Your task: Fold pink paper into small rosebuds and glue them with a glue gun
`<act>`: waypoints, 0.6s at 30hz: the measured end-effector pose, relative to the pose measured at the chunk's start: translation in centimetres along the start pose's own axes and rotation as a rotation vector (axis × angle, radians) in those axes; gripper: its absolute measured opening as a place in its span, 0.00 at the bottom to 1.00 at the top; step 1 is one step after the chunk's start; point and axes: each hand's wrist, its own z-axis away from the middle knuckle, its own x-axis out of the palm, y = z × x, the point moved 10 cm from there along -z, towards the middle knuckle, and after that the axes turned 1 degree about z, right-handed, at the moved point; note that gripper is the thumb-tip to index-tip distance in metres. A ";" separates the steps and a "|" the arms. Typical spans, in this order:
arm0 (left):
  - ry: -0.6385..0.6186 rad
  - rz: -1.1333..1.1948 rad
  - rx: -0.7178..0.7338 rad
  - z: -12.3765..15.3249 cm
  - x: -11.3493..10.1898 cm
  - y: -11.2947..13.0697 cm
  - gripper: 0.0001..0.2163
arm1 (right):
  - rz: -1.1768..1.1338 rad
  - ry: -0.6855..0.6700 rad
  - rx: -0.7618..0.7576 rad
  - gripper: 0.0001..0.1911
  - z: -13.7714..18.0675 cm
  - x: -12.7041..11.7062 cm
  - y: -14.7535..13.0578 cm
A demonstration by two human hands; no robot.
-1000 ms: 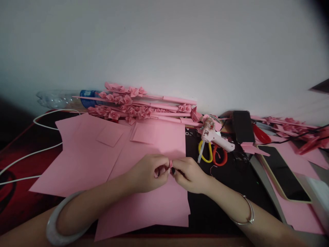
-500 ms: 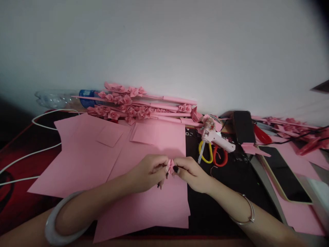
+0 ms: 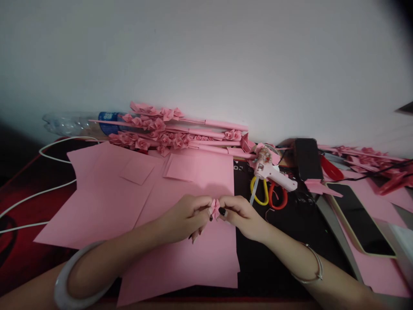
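Observation:
Between my two hands is a small folded pink paper flower (image 3: 215, 208), pinched from both sides. My left hand (image 3: 184, 218) grips its left edge with thumb and forefinger, the other fingers curled below. My right hand (image 3: 242, 216) pinches its right edge, a black-nailed thumb lying in front. Both hands are just above large pink paper sheets (image 3: 187, 267). Parts of the flower are hidden behind my fingertips. A stack of small pink paper squares (image 3: 181, 167) lies beyond my hands, and a single pink square (image 3: 138, 170) is further left.
Finished pink paper flower stems (image 3: 180, 140) lie along the wall beside a plastic bottle (image 3: 69, 124). To the right are a glue gun (image 3: 275, 175), scissors with yellow and red handles (image 3: 278, 196), a dark box-like object (image 3: 306, 159) and a phone (image 3: 361, 219). White cables (image 3: 38, 196) loop at left.
My left hand's lower fingers have shifted slightly left. Both hands still pinch the paper flower in nearly the same place. The view has moved a little.

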 end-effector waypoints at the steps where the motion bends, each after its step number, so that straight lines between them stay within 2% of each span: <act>1: 0.000 -0.009 0.015 0.0 0.0 0.1 0.07 | -0.008 -0.002 0.014 0.08 0.0 0.0 0.1; 6: -0.047 0.070 0.029 0.2 0.3 0.0 0.08 | -0.159 -0.037 0.147 0.07 0.2 0.6 1.2; 9: -0.086 0.123 0.007 0.2 0.6 -0.4 0.09 | -0.281 -0.070 0.177 0.06 0.4 1.1 1.3; 18: -0.205 0.204 -0.089 0.5 1.7 -0.9 0.09 | -0.299 -0.107 0.187 0.06 0.4 1.4 1.5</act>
